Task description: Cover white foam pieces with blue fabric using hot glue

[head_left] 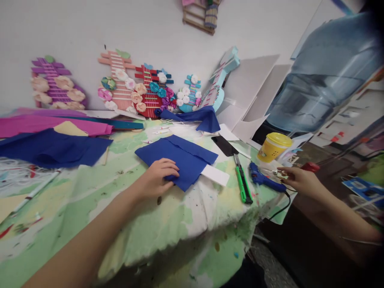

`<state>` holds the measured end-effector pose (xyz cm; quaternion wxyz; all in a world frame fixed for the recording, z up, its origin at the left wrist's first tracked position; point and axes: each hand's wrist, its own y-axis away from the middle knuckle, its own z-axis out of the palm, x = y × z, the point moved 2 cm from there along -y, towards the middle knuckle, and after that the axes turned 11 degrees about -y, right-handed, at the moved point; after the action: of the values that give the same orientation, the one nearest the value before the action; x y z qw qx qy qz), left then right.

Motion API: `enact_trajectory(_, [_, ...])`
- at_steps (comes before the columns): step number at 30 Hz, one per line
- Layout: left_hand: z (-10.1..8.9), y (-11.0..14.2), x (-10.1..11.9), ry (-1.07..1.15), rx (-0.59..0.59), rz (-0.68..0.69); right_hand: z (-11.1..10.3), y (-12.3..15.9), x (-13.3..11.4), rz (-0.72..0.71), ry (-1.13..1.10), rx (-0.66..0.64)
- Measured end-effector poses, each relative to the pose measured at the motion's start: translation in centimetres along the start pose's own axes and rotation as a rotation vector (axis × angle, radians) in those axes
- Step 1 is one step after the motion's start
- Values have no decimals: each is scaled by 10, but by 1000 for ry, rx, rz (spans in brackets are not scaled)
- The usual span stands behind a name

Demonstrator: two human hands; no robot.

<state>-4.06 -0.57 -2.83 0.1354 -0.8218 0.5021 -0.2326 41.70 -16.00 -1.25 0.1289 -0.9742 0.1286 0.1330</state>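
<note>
My left hand point(160, 176) lies on a folded dark blue sheet point(177, 156), fingers together and slightly bent over its near left part. A white card strip point(216, 175) sticks out from under the sheet's right side. At the table's right edge my right hand point(297, 179) has its fingers pinched around something small and shiny that I cannot make out. Just left of that hand lies a blue glue gun point(265, 179), its cord hanging over the edge. A green utility knife point(243, 184) with its blade out lies between the sheet and the glue gun.
Behind the knife lies a black phone point(225, 146). A yellow-lidded tub point(274, 147) stands near the large water bottle point(327, 76). More blue sheet point(57, 148) and pink sheets point(60, 125) lie at left. Several flower-decorated guitar shapes point(147, 90) lean against the wall.
</note>
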Motion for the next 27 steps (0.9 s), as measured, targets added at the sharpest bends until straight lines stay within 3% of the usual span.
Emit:
enact_trajectory(5, [0,1,-4,170,72,-142,14,-3,0,-17,-10,32])
enact_trajectory(8, [4,3,-7,211,154,-361,14,3,-23,-74,4,178])
enact_trajectory(11, [10,4,-12,253,241,-549,12,10,-59,-248,-29,328])
enact_trajectory(14, [15,4,-17,329,274,-622,16,9,-84,-372,-4,279])
enact_trajectory(16, [16,4,-20,388,271,-646,22,4,-87,-313,84,200])
enact_trajectory(21, [16,3,-20,505,249,-667,36,-4,-61,-46,116,-2])
enact_trajectory(24, [15,1,-18,531,254,-654,40,0,-49,-54,24,-68])
enact_trajectory(27, [13,1,-16,546,260,-653,40,6,-41,-90,5,-42])
